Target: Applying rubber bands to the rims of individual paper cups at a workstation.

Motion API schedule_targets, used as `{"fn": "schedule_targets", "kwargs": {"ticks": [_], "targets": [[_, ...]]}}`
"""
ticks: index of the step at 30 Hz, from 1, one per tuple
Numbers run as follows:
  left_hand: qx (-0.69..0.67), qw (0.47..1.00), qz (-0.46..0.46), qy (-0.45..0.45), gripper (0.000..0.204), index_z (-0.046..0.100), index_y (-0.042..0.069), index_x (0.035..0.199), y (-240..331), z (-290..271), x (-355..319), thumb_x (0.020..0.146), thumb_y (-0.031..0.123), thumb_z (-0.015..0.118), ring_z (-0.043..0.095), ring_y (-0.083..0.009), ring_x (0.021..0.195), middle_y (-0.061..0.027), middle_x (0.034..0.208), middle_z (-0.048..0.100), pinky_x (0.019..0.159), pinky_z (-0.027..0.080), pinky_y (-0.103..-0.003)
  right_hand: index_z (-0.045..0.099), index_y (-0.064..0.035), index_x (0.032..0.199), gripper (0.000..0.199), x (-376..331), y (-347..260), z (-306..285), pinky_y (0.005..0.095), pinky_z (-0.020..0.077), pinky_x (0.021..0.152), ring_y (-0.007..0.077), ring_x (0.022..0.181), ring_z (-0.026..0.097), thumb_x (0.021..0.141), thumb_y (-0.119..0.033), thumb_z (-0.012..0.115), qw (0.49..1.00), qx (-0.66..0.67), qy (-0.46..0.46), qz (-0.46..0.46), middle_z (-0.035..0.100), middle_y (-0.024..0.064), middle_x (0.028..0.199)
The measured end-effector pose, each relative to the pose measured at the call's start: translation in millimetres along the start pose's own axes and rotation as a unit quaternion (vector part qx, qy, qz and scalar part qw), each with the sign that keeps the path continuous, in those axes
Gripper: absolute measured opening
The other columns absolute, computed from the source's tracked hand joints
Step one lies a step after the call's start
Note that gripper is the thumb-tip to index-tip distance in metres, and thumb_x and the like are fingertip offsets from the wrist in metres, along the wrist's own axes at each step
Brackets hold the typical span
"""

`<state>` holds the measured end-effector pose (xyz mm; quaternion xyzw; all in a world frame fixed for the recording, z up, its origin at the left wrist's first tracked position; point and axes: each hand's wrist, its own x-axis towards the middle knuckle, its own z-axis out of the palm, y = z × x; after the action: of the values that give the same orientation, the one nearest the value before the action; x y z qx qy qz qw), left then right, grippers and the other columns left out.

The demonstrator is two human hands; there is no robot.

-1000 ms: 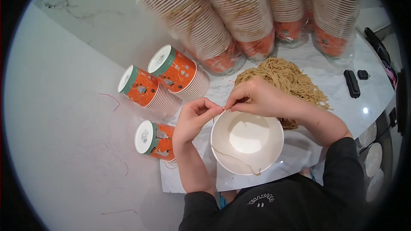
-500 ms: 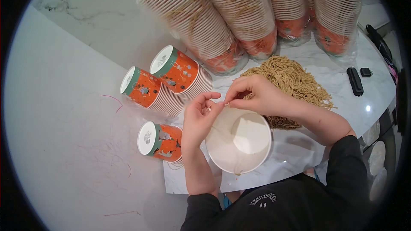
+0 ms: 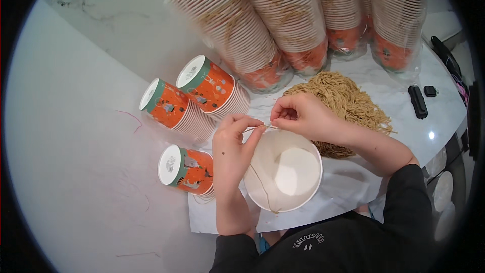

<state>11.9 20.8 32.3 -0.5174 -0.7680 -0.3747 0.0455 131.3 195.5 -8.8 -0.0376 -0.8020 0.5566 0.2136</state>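
Note:
Above the rim of a large white paper bucket [image 3: 306, 189], my two hands pinch a thin tan cord [image 3: 260, 179]. My left hand [image 3: 231, 149] is closed on it at the bucket's far left edge, thumb against forefinger. A short stretch of cord spans to my right hand [image 3: 303, 115], which is closed on it with curled fingers. The cord also runs across the bucket's mouth to its near rim, where an end appears fastened. Beside my right hand lies a heap of tan cords [image 3: 351, 98], dark at its near edge. The bucket's mouth faces up.
Stacks of orange and green paper buckets [image 3: 199, 83] stand upside down at the left, with another stack [image 3: 194, 169] nearer. Plastic-wrapped stacks of buckets [image 3: 283, 15] line the far side. Two small black objects [image 3: 418, 102] lie at the right of the marble-patterned table [image 3: 333, 177].
My hands have drawn slightly apart, and a stretch of cord now shows between them. The cord across the bucket's mouth now hangs plainly in view.

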Motion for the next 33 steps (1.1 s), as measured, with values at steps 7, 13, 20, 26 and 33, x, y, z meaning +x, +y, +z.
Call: {"fn": "schedule_targets", "kwargs": {"ticks": [7, 13, 20, 26, 33], "targets": [[-0.224, 0.962, -0.135, -0.076, 0.019, 0.071, -0.002, 0.098, -25.3, 9.5, 8.4, 0.085, 0.007, 0.082, 0.046, 0.001, 0.059, 0.0001, 0.091, 0.071, 0.05, 0.036, -0.019, 0.065, 0.0008, 0.099, 0.012, -2.0, -2.9, 3.4, 0.0352, 0.0537, 0.072, 0.0219, 0.078, 0.068, 0.093, -0.01, 0.067, 0.995, -0.053, 0.012, -0.084, 0.069, 0.0116, 0.084], [-0.342, 0.914, -0.155, -0.151, 0.03, 0.066, -0.005, 0.112, -26.2, 12.9, 17.1, 0.086, -0.001, 0.079, 0.065, -0.0035, 0.081, -0.007, 0.096, 0.072, 0.067, 0.051, -0.016, 0.061, -0.0013, 0.103, 0.011, -3.2, 1.0, 6.4, 0.0348, 0.0529, 0.076, 0.0213, 0.084, 0.066, 0.095, -0.007, 0.066, 0.991, -0.056, 0.017, -0.121, 0.066, 0.009, 0.089], [-0.362, 0.905, -0.146, -0.17, 0.03, 0.069, -0.006, 0.114, -31.3, 17.2, 15.5, 0.086, -0.005, 0.076, 0.067, -0.0066, 0.089, -0.0074, 0.102, 0.073, 0.075, 0.054, -0.02, 0.062, -0.005, 0.101, 0.011, 0.4, 0.6, 4.9, 0.04, 0.0497, 0.081, 0.0275, 0.089, 0.063, 0.091, -0.004, 0.066, 0.962, -0.158, 0.034, -0.219, 0.065, 0.0086, 0.089], [-0.326, 0.916, -0.177, -0.153, 0.019, 0.075, -0.005, 0.101, -36.0, 13.7, 18.0, 0.083, -0.001, 0.073, 0.065, -0.0055, 0.077, -0.0043, 0.09, 0.074, 0.068, 0.051, -0.021, 0.063, -0.0051, 0.094, 0.011, -1.0, -0.5, -1.7, 0.0433, 0.0489, 0.082, 0.0309, 0.087, 0.064, 0.084, -0.004, 0.068, 0.948, -0.241, -0.011, -0.209, 0.066, 0.0092, 0.087], [-0.336, 0.914, -0.175, -0.144, 0.015, 0.075, -0.004, 0.096, -40.1, 5.5, 19.2, 0.083, 0.001, 0.073, 0.064, -0.0054, 0.074, -0.0043, 0.084, 0.073, 0.067, 0.05, -0.02, 0.065, -0.0044, 0.09, 0.013, -2.8, 1.0, 6.1, 0.0425, 0.0505, 0.081, 0.031, 0.085, 0.066, 0.081, -0.009, 0.073, 0.945, -0.249, 0.015, -0.212, 0.067, 0.0102, 0.085]]}}
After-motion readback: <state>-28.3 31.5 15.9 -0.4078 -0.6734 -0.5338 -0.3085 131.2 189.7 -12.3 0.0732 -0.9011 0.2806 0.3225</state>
